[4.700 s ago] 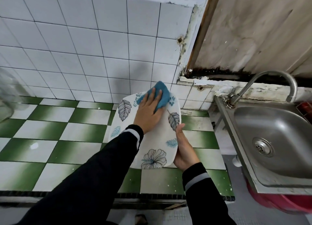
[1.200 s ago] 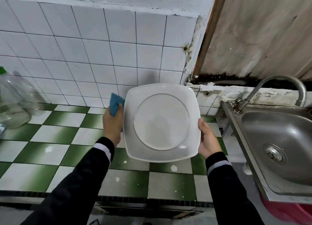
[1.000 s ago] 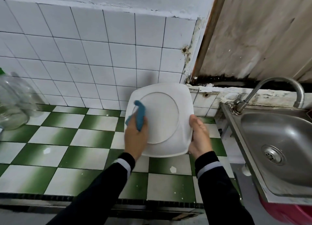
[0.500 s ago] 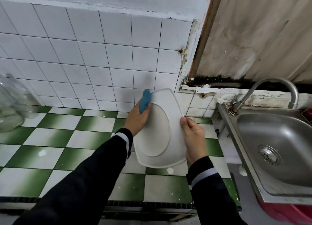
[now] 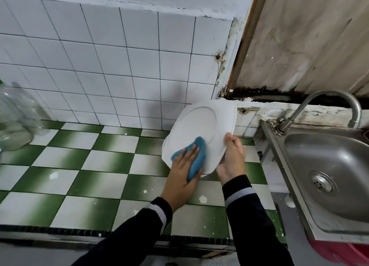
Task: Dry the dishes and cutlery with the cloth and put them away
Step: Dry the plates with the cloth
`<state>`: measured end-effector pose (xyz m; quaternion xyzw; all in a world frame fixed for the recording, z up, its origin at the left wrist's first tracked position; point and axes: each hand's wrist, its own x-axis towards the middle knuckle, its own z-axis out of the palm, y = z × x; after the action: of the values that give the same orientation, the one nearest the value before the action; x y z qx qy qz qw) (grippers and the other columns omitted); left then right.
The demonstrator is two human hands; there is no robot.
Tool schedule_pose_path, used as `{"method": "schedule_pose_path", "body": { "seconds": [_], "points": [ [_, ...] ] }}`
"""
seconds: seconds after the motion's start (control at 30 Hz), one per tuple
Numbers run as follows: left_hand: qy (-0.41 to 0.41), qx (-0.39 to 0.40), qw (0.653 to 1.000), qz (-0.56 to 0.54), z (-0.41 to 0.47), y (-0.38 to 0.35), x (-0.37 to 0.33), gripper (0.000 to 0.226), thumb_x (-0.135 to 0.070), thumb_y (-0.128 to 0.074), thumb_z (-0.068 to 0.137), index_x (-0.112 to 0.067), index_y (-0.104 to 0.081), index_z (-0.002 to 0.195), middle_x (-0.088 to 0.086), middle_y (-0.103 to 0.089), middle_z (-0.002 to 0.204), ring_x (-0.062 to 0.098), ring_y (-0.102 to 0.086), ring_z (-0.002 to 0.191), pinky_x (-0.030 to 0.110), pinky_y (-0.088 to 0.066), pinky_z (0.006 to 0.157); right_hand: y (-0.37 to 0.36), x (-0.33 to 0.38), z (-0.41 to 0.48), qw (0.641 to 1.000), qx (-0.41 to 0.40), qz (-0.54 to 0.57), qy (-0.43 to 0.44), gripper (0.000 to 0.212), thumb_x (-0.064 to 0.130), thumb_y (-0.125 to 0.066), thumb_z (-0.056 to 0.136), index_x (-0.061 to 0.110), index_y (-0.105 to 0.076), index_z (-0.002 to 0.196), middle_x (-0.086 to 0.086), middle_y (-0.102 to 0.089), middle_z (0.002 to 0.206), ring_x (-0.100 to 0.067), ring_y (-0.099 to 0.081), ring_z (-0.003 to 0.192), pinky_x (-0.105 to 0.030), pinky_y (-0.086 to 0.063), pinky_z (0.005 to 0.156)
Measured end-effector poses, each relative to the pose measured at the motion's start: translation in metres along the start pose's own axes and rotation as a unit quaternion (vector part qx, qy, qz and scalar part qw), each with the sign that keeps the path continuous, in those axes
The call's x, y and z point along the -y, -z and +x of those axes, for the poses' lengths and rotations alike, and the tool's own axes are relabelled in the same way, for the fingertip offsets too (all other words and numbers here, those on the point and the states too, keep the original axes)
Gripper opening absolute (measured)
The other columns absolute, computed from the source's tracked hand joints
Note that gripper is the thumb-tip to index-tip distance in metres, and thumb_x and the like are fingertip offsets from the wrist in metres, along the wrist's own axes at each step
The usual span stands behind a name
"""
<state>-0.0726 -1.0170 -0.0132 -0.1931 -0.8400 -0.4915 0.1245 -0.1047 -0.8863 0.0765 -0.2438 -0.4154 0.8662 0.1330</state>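
Compared with the view half a second earlier, the cloth is now lying low on the plate's underside instead of at its upper edge, and the plate is turning its back more fully toward the camera.

At far left, a clear glass jar is standing on the green-and-white tiled counter, well apart from the work, so it is not obstructing the wiping.

At centre, the left hand is pressing the blue cloth flat against the lower left part of the plate's white underside. Its fingers are lying extended and close together over the cloth, probably to spread pressure across a wide patch rather than a single point.

The plate is being held off the counter, tilted with its upper edge leaning away toward the wall tiles; this angle is exposing the foot ring and base to the cloth.

Just right of it, the right hand is gripping the plate's right rim, thumb on the near face and the other fingers hidden behind, so their spread cannot be told. It appears to be bracing the plate against the push of the wiping hand.

At far right, the steel sink and its tap are standing unused. Judged from this, drying is under way and putting away is not yet begun.
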Motion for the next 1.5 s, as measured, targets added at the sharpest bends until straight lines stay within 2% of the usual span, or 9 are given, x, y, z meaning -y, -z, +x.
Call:
{"method": "schedule_pose_path", "body": {
  "seconds": [0.17, 0.5, 0.73, 0.9, 1.0, 1.13, 1.3, 1.4, 1.5],
  "points": [
    [-0.184, 0.029, 0.972, 0.14, 0.015, 0.008, -0.007, 0.057, -0.036, -0.055, 0.095, -0.02, -0.042, 0.148, -0.003, -0.034, 0.157, 0.022, -0.028, 0.147, 0.047, -0.026, 0.117, -0.002, -0.004, -0.005, 0.998, 0.035, 0.026, -0.047, 0.028, 0.013, -0.049, 0.103, 0.017, -0.043, 0.076, 0.001, -0.053, 0.059, -0.01, -0.056, 0.05, -0.022, -0.052, 0.049],
    [-0.297, -0.057, 0.931, 0.204, 0.044, 0.058, -0.011, 0.041, -0.027, -0.067, 0.092, -0.011, -0.061, 0.13, 0.004, -0.064, 0.131, 0.021, -0.062, 0.118, 0.038, -0.053, 0.098, -0.014, 0.022, -0.002, 0.995, 0.073, 0.012, -0.062, 0.02, -0.002, -0.057, 0.095, 0.011, -0.052, 0.081, -0.004, -0.062, 0.068, -0.015, -0.062, 0.056, -0.024, -0.054, 0.05],
    [-0.175, -0.133, 0.966, 0.134, 0.073, 0.089, -0.044, 0.042, -0.024, -0.073, 0.083, -0.013, -0.062, 0.122, 0.004, -0.073, 0.091, 0.015, -0.066, 0.067, 0.024, -0.056, 0.058, -0.023, 0.041, 0.006, 0.979, 0.151, -0.14, -0.003, 0.026, 0.037, -0.068, 0.092, 0.011, -0.063, 0.094, -0.004, -0.072, 0.092, -0.019, -0.071, 0.086, -0.035, -0.059, 0.073],
    [-0.007, -0.108, 0.994, -0.03, 0.087, 0.124, -0.064, 0.025, -0.013, -0.075, 0.085, -0.022, -0.066, 0.106, -0.006, -0.07, 0.084, 0.011, -0.063, 0.069, 0.02, -0.05, 0.058, 0.018, 0.033, 0.027, 0.948, 0.037, -0.306, 0.081, 0.053, 0.045, -0.074, 0.085, 0.012, -0.051, 0.121, -0.001, -0.057, 0.11, -0.013, -0.057, 0.096, -0.022, -0.045, 0.075],
    [0.039, -0.057, 0.992, -0.101, 0.096, 0.144, -0.073, 0.031, -0.005, -0.077, 0.081, -0.028, -0.067, 0.1, -0.018, -0.072, 0.082, 0.0, -0.065, 0.072, 0.016, -0.05, 0.062, 0.037, 0.024, 0.032, 0.958, 0.105, -0.266, -0.017, 0.068, 0.04, -0.072, 0.083, 0.008, -0.045, 0.137, -0.001, -0.062, 0.121, -0.009, -0.063, 0.099, -0.023, -0.048, 0.072],
    [0.084, -0.026, 0.983, -0.164, 0.106, 0.158, -0.08, 0.033, 0.0, -0.076, 0.08, -0.029, -0.067, 0.094, -0.019, -0.073, 0.079, 0.003, -0.068, 0.071, 0.023, -0.055, 0.062, 0.05, 0.026, 0.025, 0.969, 0.191, -0.141, -0.072, 0.075, 0.034, -0.089, 0.066, 0.004, -0.059, 0.128, -0.01, -0.073, 0.115, -0.022, -0.07, 0.102, -0.038, -0.058, 0.087],
    [0.151, -0.022, 0.966, -0.207, 0.113, 0.16, -0.077, 0.028, 0.001, -0.075, 0.08, -0.022, -0.067, 0.095, -0.003, -0.074, 0.088, 0.013, -0.069, 0.074, 0.034, -0.059, 0.069, 0.056, 0.055, -0.007, 0.978, 0.137, -0.154, 0.026, 0.021, 0.012, -0.067, 0.089, 0.012, -0.064, 0.11, -0.006, -0.076, 0.101, -0.017, -0.073, 0.087, -0.034, -0.056, 0.079],
    [0.153, -0.008, 0.972, -0.18, 0.117, 0.142, -0.082, 0.026, -0.005, -0.074, 0.085, -0.011, -0.063, 0.108, -0.001, -0.069, 0.091, 0.002, -0.065, 0.067, 0.018, -0.052, 0.056, 0.06, 0.083, -0.035, 0.972, 0.093, -0.19, 0.104, 0.013, 0.006, -0.058, 0.097, 0.013, -0.065, 0.106, -0.001, -0.077, 0.093, -0.012, -0.072, 0.08, -0.029, -0.057, 0.073],
    [0.165, -0.017, 0.974, -0.156, 0.122, 0.115, -0.085, 0.029, -0.017, -0.072, 0.087, -0.011, -0.063, 0.113, 0.007, -0.07, 0.099, 0.021, -0.063, 0.08, 0.032, -0.05, 0.068, 0.071, 0.106, -0.063, 0.953, 0.041, -0.246, 0.173, 0.009, 0.017, -0.065, 0.095, 0.016, -0.071, 0.103, -0.008, -0.076, 0.1, -0.019, -0.068, 0.088, -0.038, -0.054, 0.086]
  ]
}}
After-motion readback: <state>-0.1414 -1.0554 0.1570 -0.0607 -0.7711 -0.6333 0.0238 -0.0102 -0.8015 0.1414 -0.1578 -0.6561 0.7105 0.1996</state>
